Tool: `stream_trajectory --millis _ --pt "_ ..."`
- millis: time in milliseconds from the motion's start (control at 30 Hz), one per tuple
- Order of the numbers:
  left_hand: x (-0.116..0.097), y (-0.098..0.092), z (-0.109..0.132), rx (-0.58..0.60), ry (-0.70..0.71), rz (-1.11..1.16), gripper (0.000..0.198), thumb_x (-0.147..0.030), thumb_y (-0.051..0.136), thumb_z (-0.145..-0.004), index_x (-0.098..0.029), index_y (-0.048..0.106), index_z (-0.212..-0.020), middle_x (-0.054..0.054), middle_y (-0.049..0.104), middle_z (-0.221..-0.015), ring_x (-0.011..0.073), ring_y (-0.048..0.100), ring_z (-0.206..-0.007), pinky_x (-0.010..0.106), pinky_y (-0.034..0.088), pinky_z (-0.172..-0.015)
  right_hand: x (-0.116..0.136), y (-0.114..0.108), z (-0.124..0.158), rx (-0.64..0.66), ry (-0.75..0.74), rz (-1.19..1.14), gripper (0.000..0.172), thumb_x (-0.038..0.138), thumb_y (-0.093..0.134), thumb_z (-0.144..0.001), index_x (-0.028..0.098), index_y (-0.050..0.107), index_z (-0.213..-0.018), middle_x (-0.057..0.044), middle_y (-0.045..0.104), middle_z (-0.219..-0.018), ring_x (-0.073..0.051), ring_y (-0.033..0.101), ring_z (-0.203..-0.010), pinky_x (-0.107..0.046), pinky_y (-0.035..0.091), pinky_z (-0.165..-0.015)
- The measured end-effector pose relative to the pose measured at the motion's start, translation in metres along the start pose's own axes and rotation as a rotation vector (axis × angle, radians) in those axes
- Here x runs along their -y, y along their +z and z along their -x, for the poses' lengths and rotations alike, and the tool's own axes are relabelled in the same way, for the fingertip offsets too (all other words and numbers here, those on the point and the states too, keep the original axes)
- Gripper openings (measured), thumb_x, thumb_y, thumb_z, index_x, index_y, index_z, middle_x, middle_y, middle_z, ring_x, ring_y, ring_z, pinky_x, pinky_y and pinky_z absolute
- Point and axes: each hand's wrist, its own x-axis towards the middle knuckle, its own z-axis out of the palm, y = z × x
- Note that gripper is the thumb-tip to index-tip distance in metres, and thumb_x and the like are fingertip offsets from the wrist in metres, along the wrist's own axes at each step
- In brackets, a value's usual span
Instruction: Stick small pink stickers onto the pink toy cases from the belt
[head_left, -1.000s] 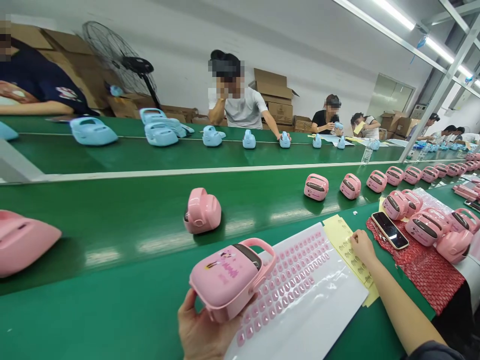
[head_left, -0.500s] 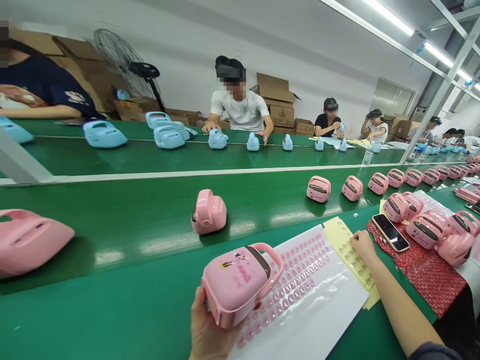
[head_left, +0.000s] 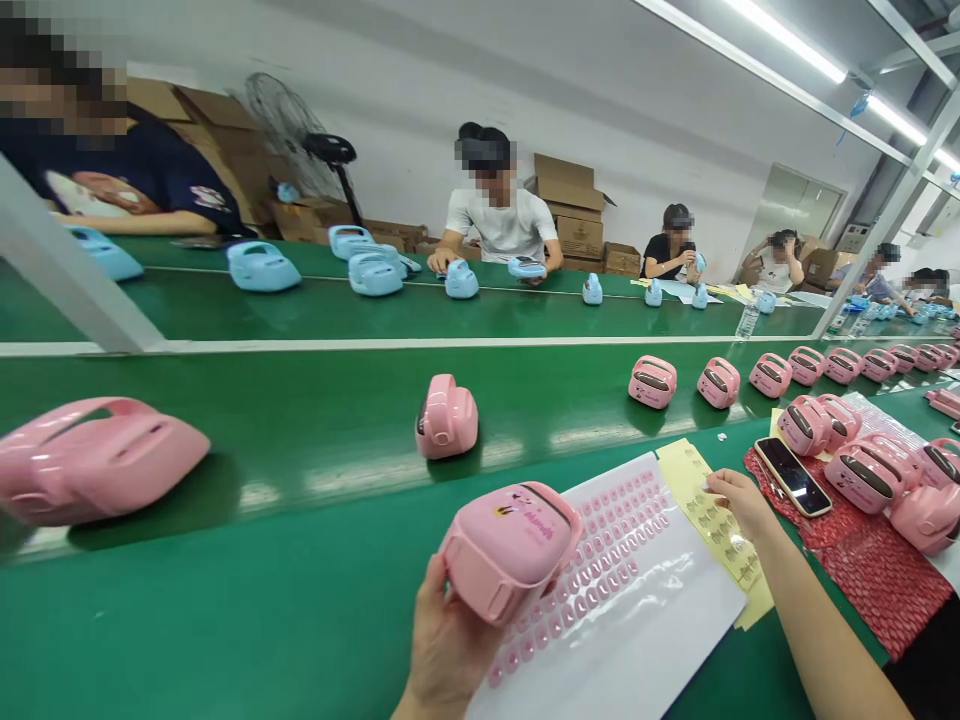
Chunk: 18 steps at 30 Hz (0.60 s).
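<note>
My left hand (head_left: 454,640) grips a pink plastic case (head_left: 510,550) from below and holds it tilted above the bench. The case has rounded edges, a carry handle folded toward the far side, and a printed cartoon figure with lettering on its face. My right hand (head_left: 742,505) is over a yellow sticker sheet (head_left: 694,490), thumb and forefinger pinched together. Whatever is between those fingertips is too small to make out. A white sheet (head_left: 660,620) bearing rows of small pink shiny stickers (head_left: 600,570) lies under and beside the held case, partly covered by it.
More pink cases (head_left: 448,418) stand along the green belt (head_left: 315,420). At right, a phone (head_left: 792,476) and several pink cases rest on red bubble wrap (head_left: 885,570). Across the belt, co-workers (head_left: 499,220) sit among blue cases (head_left: 375,273). A white post (head_left: 79,255) rises at left.
My left hand has turned the pink case so its dark end no longer shows. My right fingertips have lifted slightly off the yellow sheet. The view has shifted left.
</note>
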Motion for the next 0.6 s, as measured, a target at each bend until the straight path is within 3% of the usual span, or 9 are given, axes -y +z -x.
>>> stream_trajectory --millis 67,167,267,400,600 --pt "0.006 0.008 0.002 -0.063 0.090 -0.089 0.060 -0.052 0.063 -0.064 -0.027 0.054 -0.118 0.004 0.073 -0.092 0.0315 0.061 -0.099 0.043 0.053 -0.076 0.018 0.020 0.008 0.080 -0.056 -0.064 0.030 0.047 0.061 -0.056 0.019 0.051 -0.061 0.000 0.051 -0.066 -0.013 0.048 -0.066 -0.026 0.038 -0.061" --pt "0.017 0.016 0.003 -0.147 0.164 -0.213 0.075 -0.061 0.070 -0.050 -0.023 0.057 -0.113 0.006 0.070 -0.097 0.0308 0.058 -0.103 0.035 0.053 -0.075 0.047 0.059 0.024 0.307 -0.185 -0.166 0.026 0.042 0.063 -0.060 0.019 0.052 -0.063 0.002 0.049 -0.064 -0.012 0.045 -0.062 -0.026 0.037 -0.060" --pt "0.024 0.018 0.006 -0.107 0.208 -0.317 0.076 -0.066 0.066 -0.053 -0.024 0.054 -0.116 0.009 0.060 -0.118 0.0314 0.054 -0.107 0.034 0.053 -0.072 0.070 0.095 0.039 0.473 -0.267 -0.160 0.022 0.038 0.063 -0.063 0.019 0.053 -0.062 0.003 0.047 -0.065 -0.012 0.044 -0.062 -0.027 0.036 -0.060" --pt "0.027 0.018 0.011 -0.078 0.259 -0.407 0.072 -0.063 0.061 -0.063 -0.027 0.046 -0.124 0.010 0.046 -0.132 0.0315 0.053 -0.107 0.033 0.054 -0.067 0.079 0.125 0.047 0.510 -0.298 -0.057 0.015 0.030 0.063 -0.063 0.019 0.054 -0.059 0.002 0.046 -0.071 -0.013 0.047 -0.069 -0.027 0.038 -0.064" --pt "0.032 0.015 0.013 -0.092 0.244 -0.396 0.078 -0.061 0.064 -0.061 -0.028 0.041 -0.127 0.012 0.043 -0.135 0.0298 0.058 -0.098 0.032 0.053 -0.064 0.069 0.131 0.047 0.490 -0.275 -0.027 0.013 0.028 0.064 -0.064 0.018 0.056 -0.059 0.002 0.047 -0.071 -0.013 0.047 -0.068 -0.027 0.039 -0.066"
